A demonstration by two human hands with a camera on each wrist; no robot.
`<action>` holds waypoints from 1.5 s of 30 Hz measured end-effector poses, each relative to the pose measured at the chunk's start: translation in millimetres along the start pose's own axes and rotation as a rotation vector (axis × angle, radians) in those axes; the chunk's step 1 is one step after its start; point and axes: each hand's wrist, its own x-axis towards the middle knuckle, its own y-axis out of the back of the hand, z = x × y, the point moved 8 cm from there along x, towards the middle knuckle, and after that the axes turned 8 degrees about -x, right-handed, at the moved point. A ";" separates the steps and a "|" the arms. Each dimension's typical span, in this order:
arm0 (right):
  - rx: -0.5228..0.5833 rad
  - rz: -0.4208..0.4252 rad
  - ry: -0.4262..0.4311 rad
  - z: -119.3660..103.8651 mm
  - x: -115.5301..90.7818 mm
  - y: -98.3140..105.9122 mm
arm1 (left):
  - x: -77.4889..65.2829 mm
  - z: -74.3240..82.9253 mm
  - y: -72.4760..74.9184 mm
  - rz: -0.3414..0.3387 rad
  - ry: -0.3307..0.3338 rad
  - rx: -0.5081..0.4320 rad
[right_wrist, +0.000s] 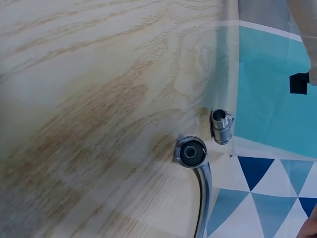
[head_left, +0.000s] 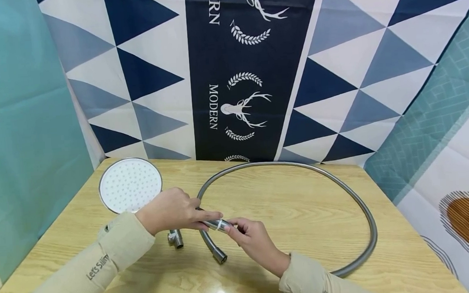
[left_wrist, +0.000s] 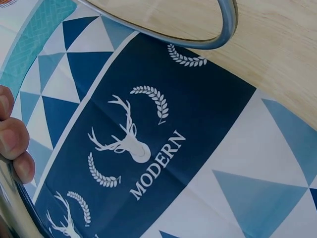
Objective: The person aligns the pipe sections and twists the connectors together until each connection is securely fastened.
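Note:
A round shower head [head_left: 130,185] with a white nozzle face is at the left in the head view. My left hand [head_left: 173,212] grips its chrome handle [head_left: 212,223], which also shows at the lower left of the left wrist view beside my fingers [left_wrist: 12,139]. Past a white ring on the handle, my right hand [head_left: 255,240] pinches a short chrome connector [head_left: 225,225] between thumb and fingers. I cannot tell whether this is the end of the hose. A grey metal shower hose [head_left: 365,210] loops around the table and passes out of sight behind the right forearm.
The hose's free end [head_left: 219,255] lies just below my hands, its hollow nut [right_wrist: 192,152] facing the right wrist camera. Close to it is a small chrome valve fitting [head_left: 175,238]. A patterned curtain [head_left: 250,73] hangs behind the wooden table [head_left: 296,210].

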 end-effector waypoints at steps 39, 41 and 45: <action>0.064 0.049 0.043 -0.6 -0.8 4.2 | 0.3 0.5 -0.8 -0.003 0.001 -0.003; 0.062 0.031 0.058 -1.8 -1.2 1.1 | -3.9 3.0 -0.5 0.009 0.000 -0.002; 0.058 0.009 0.064 -3.9 -1.9 -3.1 | -8.8 5.9 2.1 0.037 0.011 -0.005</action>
